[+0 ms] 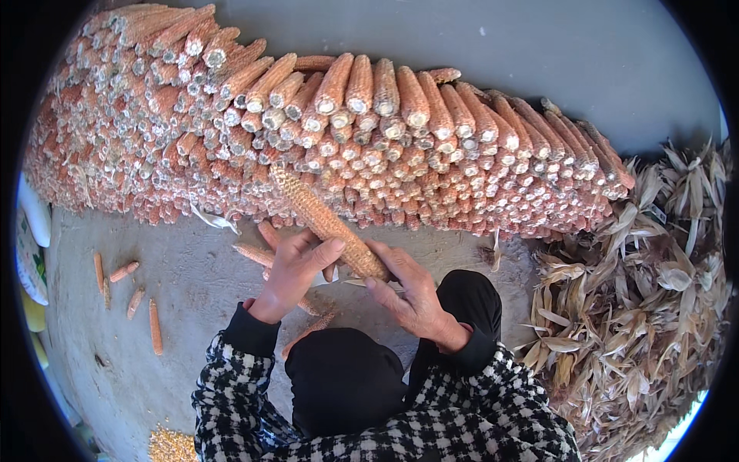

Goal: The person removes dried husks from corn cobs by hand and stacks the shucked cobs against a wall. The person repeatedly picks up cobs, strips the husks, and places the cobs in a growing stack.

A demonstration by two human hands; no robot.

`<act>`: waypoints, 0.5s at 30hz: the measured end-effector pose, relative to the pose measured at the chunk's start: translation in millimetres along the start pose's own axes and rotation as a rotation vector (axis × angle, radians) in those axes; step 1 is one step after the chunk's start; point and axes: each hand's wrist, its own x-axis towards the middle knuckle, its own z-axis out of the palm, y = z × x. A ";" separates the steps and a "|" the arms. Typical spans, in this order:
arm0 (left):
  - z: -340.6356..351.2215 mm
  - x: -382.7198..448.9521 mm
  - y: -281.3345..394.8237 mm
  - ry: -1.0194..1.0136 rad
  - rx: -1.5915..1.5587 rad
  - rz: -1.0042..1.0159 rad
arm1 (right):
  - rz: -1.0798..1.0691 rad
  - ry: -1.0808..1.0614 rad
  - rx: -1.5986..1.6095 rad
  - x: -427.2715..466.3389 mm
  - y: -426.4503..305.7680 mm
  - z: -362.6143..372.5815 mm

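Note:
A long dried corn cob [329, 225] slants between both hands, its narrow end up and to the left, its thick end down and to the right. My left hand [300, 260] grips its middle, with the thumb on top. The fingers and thumb of my right hand [410, 294] close around the thick end. Under and beside my left hand, several reddish bare cobs [253, 253] lie on the concrete floor, partly hidden by the hand. My black-clad knees are just below the hands.
A large stack of corn cobs [369, 156] stands in front along the grey wall [519, 46]. Dry corn husks [612, 346] are heaped at the right. Several small cobs [155, 326] are scattered on the floor at the left. Loose yellow kernels [172, 444] lie at the bottom left.

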 end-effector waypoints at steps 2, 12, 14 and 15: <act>14.0 6.4 10.7 -0.139 0.026 0.067 | -0.010 0.144 0.035 -3.9 -4.0 -18.4; 56.8 -16.2 22.1 -0.402 0.263 -0.069 | -0.050 0.750 -0.479 -0.4 -15.8 -192.7; 56.0 -17.7 21.4 -0.381 0.296 -0.044 | -0.018 0.841 -0.676 -0.2 -19.8 -225.3; 55.3 -17.4 21.0 -0.390 0.266 -0.057 | -0.031 0.884 -0.787 0.6 -20.1 -238.0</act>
